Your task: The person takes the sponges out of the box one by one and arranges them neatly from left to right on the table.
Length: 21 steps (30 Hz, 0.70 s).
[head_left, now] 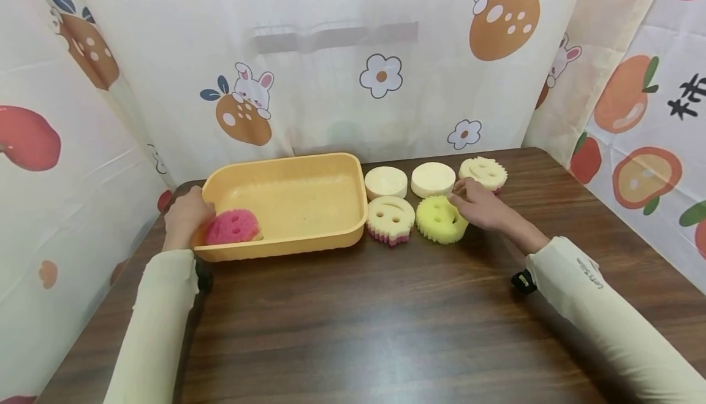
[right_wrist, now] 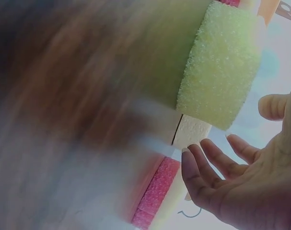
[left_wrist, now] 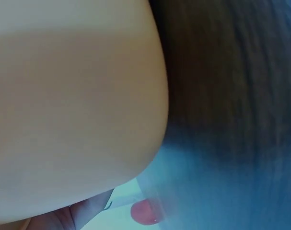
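Observation:
My left hand (head_left: pixel 187 217) grips the left rim of a yellow plastic tray (head_left: pixel 309 246), beside a pink smiley-face sponge (head_left: pixel 231 227) lying inside the tray. Only part of that hand's fingers (left_wrist: pixel 71 213) shows in the left wrist view, behind a large blurred pale surface. Beside a yellow smiley-face sponge (head_left: pixel 438 220) is my right hand (head_left: pixel 477 203). In the right wrist view its fingers are loosely bent, with a gap between them and the yellow sponge (right_wrist: pixel 219 67); nothing is held. Left of the yellow sponge lies a cream-and-pink smiley sponge (head_left: pixel 390 213).
Two plain cream round sponges (head_left: pixel 386 182) stand in the back row, right of the tray. Another cream-and-pink smiley sponge (head_left: pixel 483 173) lies behind the right hand. The brown wooden table (head_left: pixel 358 318) is bordered by printed curtains (head_left: pixel 331 97).

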Each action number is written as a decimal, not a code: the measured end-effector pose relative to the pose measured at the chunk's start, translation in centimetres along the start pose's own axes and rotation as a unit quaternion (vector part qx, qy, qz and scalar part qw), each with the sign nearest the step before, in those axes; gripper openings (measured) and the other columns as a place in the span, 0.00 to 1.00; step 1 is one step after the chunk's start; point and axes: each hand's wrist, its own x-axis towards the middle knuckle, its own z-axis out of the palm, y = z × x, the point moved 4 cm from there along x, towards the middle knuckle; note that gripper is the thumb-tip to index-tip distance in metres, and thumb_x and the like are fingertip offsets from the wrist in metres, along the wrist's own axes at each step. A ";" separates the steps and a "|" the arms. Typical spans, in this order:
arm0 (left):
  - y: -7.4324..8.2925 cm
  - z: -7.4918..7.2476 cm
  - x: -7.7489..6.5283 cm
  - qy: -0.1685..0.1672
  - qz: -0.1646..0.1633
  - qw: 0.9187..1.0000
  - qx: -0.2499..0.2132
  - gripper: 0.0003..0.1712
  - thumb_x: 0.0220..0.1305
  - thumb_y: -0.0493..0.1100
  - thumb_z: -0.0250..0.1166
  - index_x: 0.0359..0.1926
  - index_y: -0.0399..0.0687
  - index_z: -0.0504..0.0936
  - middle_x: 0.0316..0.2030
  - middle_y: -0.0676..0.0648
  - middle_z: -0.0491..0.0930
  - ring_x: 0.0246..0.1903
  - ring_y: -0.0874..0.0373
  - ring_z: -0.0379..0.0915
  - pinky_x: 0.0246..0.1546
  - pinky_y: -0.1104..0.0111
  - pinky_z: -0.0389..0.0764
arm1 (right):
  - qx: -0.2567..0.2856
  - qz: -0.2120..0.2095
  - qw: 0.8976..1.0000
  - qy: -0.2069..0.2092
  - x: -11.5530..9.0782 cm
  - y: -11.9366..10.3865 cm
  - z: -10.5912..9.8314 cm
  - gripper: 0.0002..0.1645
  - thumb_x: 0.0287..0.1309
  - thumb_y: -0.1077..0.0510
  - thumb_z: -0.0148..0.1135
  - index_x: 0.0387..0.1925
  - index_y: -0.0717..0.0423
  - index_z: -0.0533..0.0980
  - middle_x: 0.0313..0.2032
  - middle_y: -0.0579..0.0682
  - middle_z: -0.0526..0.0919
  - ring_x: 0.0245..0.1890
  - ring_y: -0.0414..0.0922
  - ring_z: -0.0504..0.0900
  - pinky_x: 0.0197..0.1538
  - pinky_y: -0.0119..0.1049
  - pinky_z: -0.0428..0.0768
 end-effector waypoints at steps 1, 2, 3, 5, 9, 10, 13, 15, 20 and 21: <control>0.0 0.0 0.0 0.001 0.001 1.000 -0.005 0.26 0.69 0.45 0.50 0.58 0.26 0.63 0.45 0.26 0.74 0.38 0.35 0.74 0.44 0.38 0.80 | -0.002 0.001 1.000 0.000 0.0 -0.1 -0.1 0.31 0.74 0.51 0.44 0.60 0.76 0.61 0.59 0.76 0.70 0.63 0.68 0.69 0.66 0.62 0.67; 0.1 0.0 0.0 0.002 0.002 1.000 -0.009 0.26 0.69 0.45 0.50 0.58 0.27 0.63 0.45 0.26 0.74 0.38 0.35 0.74 0.45 0.38 0.80 | -0.003 0.001 1.000 0.001 0.0 -0.1 -0.2 0.30 0.74 0.51 0.44 0.61 0.76 0.61 0.59 0.76 0.70 0.63 0.68 0.69 0.66 0.62 0.67; 0.1 0.0 0.0 0.002 0.003 1.000 -0.011 0.26 0.69 0.45 0.50 0.58 0.27 0.63 0.45 0.26 0.74 0.38 0.35 0.74 0.45 0.38 0.80 | -0.007 0.001 1.000 0.003 0.1 -0.2 -0.3 0.30 0.74 0.52 0.44 0.61 0.76 0.61 0.59 0.76 0.70 0.63 0.68 0.69 0.65 0.62 0.67; 0.3 -0.1 0.0 0.001 0.006 1.000 -0.014 0.26 0.68 0.45 0.50 0.58 0.27 0.63 0.45 0.26 0.74 0.39 0.35 0.74 0.46 0.38 0.79 | -0.009 0.000 1.000 0.005 0.1 -0.3 -0.4 0.31 0.74 0.52 0.44 0.61 0.77 0.60 0.59 0.76 0.70 0.62 0.68 0.70 0.65 0.62 0.68; 0.2 -0.2 0.3 -0.006 0.008 1.000 -0.018 0.26 0.68 0.45 0.49 0.58 0.28 0.63 0.46 0.27 0.73 0.41 0.34 0.73 0.47 0.36 0.77 | -0.014 0.005 1.000 0.006 0.4 -1.0 -0.6 0.33 0.74 0.49 0.43 0.64 0.75 0.59 0.60 0.75 0.70 0.63 0.68 0.70 0.65 0.62 0.68; 0.2 -0.2 0.3 -0.009 0.008 1.000 -0.021 0.26 0.67 0.46 0.49 0.58 0.28 0.63 0.46 0.27 0.73 0.41 0.34 0.73 0.47 0.36 0.76 | -0.014 0.007 1.000 0.005 0.5 -1.2 -0.7 0.34 0.74 0.48 0.43 0.65 0.74 0.59 0.61 0.75 0.69 0.64 0.68 0.69 0.65 0.63 0.68; -0.1 -0.2 0.4 -0.023 0.004 0.999 -0.039 0.28 0.67 0.46 0.49 0.60 0.29 0.63 0.48 0.27 0.72 0.43 0.34 0.72 0.49 0.36 0.75 | -0.019 0.014 1.000 0.005 0.7 -1.6 -0.6 0.36 0.74 0.45 0.42 0.66 0.72 0.58 0.62 0.75 0.67 0.64 0.68 0.68 0.65 0.63 0.67; -0.3 -0.1 0.4 -0.033 0.003 0.998 -0.053 0.29 0.67 0.46 0.50 0.62 0.30 0.62 0.50 0.27 0.72 0.44 0.34 0.71 0.51 0.36 0.75 | -0.023 0.017 1.000 0.007 0.9 -1.8 -0.6 0.35 0.74 0.45 0.42 0.66 0.72 0.58 0.63 0.75 0.66 0.64 0.68 0.68 0.65 0.63 0.67; -0.5 0.0 0.2 -0.036 0.014 0.997 -0.060 0.31 0.64 0.45 0.53 0.63 0.29 0.62 0.50 0.28 0.72 0.44 0.36 0.70 0.50 0.40 0.77 | -0.025 0.011 1.000 0.015 1.1 -2.5 -0.4 0.34 0.74 0.46 0.43 0.65 0.72 0.59 0.63 0.74 0.67 0.62 0.67 0.70 0.64 0.62 0.68; -0.5 0.0 0.1 -0.036 0.016 0.997 -0.062 0.32 0.64 0.45 0.54 0.63 0.29 0.62 0.50 0.28 0.73 0.43 0.37 0.70 0.50 0.40 0.77 | -0.024 0.009 1.000 0.016 1.2 -2.6 -0.4 0.34 0.74 0.46 0.43 0.65 0.71 0.59 0.63 0.73 0.67 0.61 0.67 0.70 0.64 0.62 0.68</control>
